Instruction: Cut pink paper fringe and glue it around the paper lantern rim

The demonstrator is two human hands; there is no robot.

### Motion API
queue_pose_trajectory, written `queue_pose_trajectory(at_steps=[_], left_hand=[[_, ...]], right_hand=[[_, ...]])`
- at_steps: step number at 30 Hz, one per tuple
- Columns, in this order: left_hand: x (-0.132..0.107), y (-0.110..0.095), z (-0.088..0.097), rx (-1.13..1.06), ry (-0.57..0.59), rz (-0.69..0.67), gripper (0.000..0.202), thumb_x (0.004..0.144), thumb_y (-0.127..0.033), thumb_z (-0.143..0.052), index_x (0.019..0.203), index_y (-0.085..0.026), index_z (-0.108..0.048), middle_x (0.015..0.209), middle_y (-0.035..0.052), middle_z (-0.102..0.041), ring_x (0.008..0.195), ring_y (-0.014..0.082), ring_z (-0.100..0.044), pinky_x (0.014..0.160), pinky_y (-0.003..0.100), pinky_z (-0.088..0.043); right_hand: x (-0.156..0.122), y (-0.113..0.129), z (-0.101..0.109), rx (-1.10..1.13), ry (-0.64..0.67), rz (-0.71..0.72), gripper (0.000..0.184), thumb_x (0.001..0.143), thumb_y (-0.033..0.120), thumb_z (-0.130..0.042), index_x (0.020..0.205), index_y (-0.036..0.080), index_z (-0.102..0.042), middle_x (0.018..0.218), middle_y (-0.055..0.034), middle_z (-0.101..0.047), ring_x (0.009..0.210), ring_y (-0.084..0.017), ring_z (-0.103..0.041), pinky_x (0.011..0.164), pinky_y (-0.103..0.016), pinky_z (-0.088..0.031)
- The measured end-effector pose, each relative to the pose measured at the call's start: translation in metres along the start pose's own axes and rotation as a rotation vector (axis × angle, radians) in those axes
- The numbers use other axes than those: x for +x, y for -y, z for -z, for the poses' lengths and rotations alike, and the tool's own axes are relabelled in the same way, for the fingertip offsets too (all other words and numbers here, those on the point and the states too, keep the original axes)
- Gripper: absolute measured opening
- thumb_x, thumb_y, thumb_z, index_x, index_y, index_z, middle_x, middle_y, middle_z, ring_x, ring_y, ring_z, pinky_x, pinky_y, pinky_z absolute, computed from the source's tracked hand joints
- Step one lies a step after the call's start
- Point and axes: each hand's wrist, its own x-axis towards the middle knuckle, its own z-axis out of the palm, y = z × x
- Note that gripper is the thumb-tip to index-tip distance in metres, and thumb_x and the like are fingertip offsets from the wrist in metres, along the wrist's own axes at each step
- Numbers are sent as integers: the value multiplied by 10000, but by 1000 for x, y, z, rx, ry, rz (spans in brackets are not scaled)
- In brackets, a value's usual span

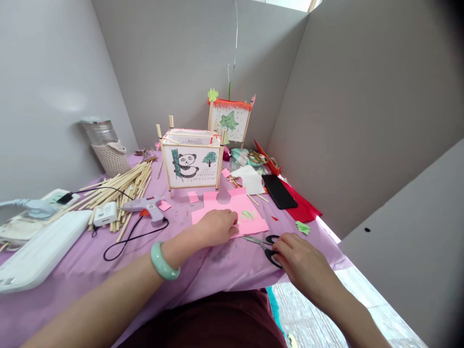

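My left hand [215, 226], with a pale green bangle on its wrist, rests with curled fingers on the near edge of a pink paper sheet [239, 212] on the purple tablecloth. A small green paper scrap [248, 214] lies on that sheet. My right hand [299, 258] is at the black handles of a pair of scissors [263, 241] that lie flat on the cloth, blades pointing left toward the pink sheet. Its fingertips touch the handles.
A paper lantern with a panda drawing [190, 162] stands behind the sheet, a second lantern with red fringe [230, 118] farther back. A glue gun [147, 207], wooden sticks [123, 191], a black phone [279, 191], red paper [302, 208] and a jar [105, 145] surround them. Grey partitions enclose the table.
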Motion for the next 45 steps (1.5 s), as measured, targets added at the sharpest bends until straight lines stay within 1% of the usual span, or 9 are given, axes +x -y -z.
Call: queue_pose_trajectory(at_steps=[3,6,10,15,18,21,27,35,45], left_hand=[[0,3,-4,141,-31,-122,295,858,-341,-446,1003,-125,-585,999,142,-599,890,257,-559,771,370,-407],[-1,10,-13,176,-106,-213,345,897,-353,-392,1120,-139,-543,1160,147,-539,1099,280,-462,922,419,-347],[-2,18,-26,163,-138,-212,398,932,-357,-306,1228,-153,-477,1290,139,-470,1197,269,-389,980,424,-308],[-3,20,-31,174,-138,-198,418,939,-362,-279,1261,-168,-462,1326,130,-458,1229,266,-381,1003,432,-291],[-3,20,-30,171,-133,-187,427,941,-365,-269,1267,-167,-462,1335,128,-455,1233,265,-382,1010,433,-285],[-3,20,-29,160,-125,-182,430,942,-372,-266,1262,-172,-471,1330,125,-462,1226,262,-391,1002,428,-297],[-3,20,-27,142,-122,-175,419,938,-374,-280,1251,-183,-483,1328,118,-466,1219,253,-399,1000,422,-302],[-2,21,-30,146,-134,-181,421,938,-370,-279,1251,-177,-484,1327,122,-466,1220,255,-396,999,422,-301],[-2,22,-33,143,-153,-200,412,942,-370,-269,1231,-170,-485,1314,127,-471,1223,245,-394,996,419,-305]], right_hand=[[-1,-1,-3,-18,-9,29,163,870,144,-439,784,181,-572,765,-42,-561,706,-163,-533,611,-273,-381],[-1,-2,-5,-38,-4,10,148,862,136,-447,786,187,-563,756,-30,-573,692,-158,-542,588,-262,-345],[3,-4,-3,-34,34,-64,131,843,125,-474,747,198,-523,724,0,-595,671,-159,-553,558,-253,-294],[13,-1,3,82,91,-166,110,875,166,-424,817,213,-505,679,15,-619,631,-160,-574,524,-246,-280],[18,3,1,175,70,-213,125,907,283,-411,923,220,-517,781,-12,-650,699,-179,-606,560,-255,-339],[20,4,-6,219,45,-224,167,862,369,-503,924,214,-521,882,-37,-642,787,-204,-604,628,-278,-392],[17,-3,-17,256,40,-124,85,884,270,-445,873,212,-505,885,-25,-596,841,-189,-561,716,-304,-409],[18,0,-20,216,-22,-126,80,856,189,-409,831,195,-485,820,-32,-559,791,-188,-527,700,-313,-395],[25,12,-36,218,-150,-33,100,866,227,-440,825,178,-518,773,-44,-565,735,-179,-530,644,-280,-384]])
